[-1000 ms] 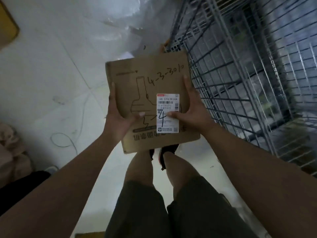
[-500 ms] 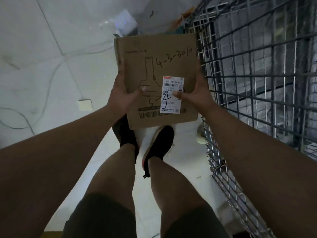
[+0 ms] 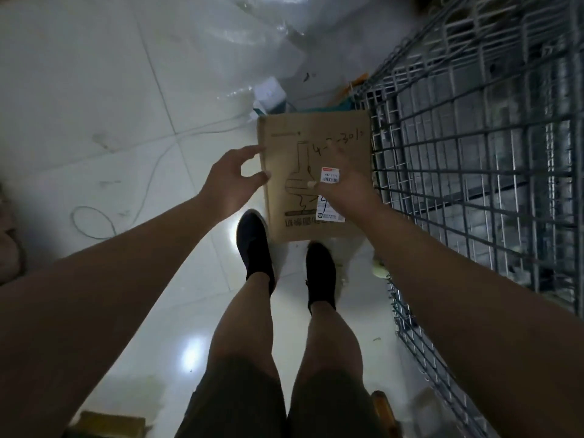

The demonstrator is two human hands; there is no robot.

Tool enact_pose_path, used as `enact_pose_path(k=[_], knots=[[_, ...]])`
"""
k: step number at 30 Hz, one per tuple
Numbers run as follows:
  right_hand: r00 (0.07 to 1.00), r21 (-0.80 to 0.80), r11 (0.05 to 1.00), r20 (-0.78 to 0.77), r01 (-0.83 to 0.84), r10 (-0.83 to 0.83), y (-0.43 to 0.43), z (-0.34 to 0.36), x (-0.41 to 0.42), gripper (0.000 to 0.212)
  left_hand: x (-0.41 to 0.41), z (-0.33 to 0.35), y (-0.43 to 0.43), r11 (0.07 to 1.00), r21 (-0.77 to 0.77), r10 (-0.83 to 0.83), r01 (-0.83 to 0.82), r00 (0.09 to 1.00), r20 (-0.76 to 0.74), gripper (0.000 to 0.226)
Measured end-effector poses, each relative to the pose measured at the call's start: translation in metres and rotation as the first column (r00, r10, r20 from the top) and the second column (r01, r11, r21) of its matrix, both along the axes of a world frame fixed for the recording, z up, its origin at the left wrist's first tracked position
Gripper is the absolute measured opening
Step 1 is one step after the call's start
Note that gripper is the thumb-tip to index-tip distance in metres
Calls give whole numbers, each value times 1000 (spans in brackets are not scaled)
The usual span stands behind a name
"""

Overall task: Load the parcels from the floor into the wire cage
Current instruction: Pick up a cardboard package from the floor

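Far out to the left of the left hand, a thin pale cable (image 3: 94,222) loops across the white tiled floor (image 3: 79,90). Below that arm, at the bottom edge of the view, lies a scrap of brown cardboard (image 3: 110,425).

The left hand (image 3: 227,184) is open, fingers spread and relaxed. Its index fingertip is right at the parcel's left edge and its thumb tip just over the parcel's face, but it grips nothing. Beneath it stands a dark shoe (image 3: 254,245), with the other shoe (image 3: 320,273) under the right wrist.

Between the two hands is the parcel (image 3: 316,131), a flat brown cardboard box with a line drawing, handwritten digits and a white shipping label (image 3: 330,177). It is outside the cage, with its right edge just beside the wire wall. Whether it touches the wire or rests on the floor cannot be told.

Beyond the hands, crumpled clear plastic sheeting (image 3: 252,42) covers the floor, and a small white box (image 3: 270,96) sits just past the parcel's far edge.

The right hand (image 3: 347,191) hovers over the parcel's face, partly covering the label. It is motion-blurred, but its fingers look stretched out rather than curled round any edge.

To the right of that hand rises the wire cage (image 3: 474,153), its grey grid filling that side of the view.
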State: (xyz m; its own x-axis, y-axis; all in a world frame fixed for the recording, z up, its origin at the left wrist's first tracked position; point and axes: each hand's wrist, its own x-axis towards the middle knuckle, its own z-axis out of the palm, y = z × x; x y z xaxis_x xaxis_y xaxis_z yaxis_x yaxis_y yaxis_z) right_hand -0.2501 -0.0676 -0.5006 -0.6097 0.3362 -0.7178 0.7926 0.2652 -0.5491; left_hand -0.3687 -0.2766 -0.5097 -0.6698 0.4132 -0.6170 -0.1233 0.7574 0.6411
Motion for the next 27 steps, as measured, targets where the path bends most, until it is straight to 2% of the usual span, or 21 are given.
enact_pose_path(k=[4, 7, 9, 12, 16, 21, 24, 27], knots=[[984, -98, 984, 79, -152, 160, -22, 70, -16, 77, 6, 68, -16, 990, 47, 139, -136, 988, -64, 41], [946, -116, 944, 71, -308, 318, -46, 142, -26, 85, 26, 137, -34, 946, 99, 314, -308, 948, -56, 37], [916, -107, 916, 64, -388, 395, -58, 190, -28, 71, 41, 187, -43, 915, 120, 393, -384, 917, -61, 34], [844, -66, 842, -1, -536, 537, -87, 271, -22, 52, 73, 275, -72, 796, 197, 590, -572, 807, -41, 29], [762, -55, 760, -79, -648, 643, -145, 362, -7, 53, 119, 381, -126, 677, 264, 721, -687, 691, -51, 26], [532, -1, 538, -155, -843, 832, -244, 441, 23, 52, 193, 474, -214, 557, 284, 830, -781, 533, -164, 25], [275, 49, 286, -169, -957, 947, -314, 473, 50, 58, 253, 506, -271, 459, 273, 885, -845, 408, -225, 22], [63, 81, 78, -176, -994, 982, -389, 497, 87, 58, 329, 516, -327, 289, 286, 947, -913, 230, -224, 20]])
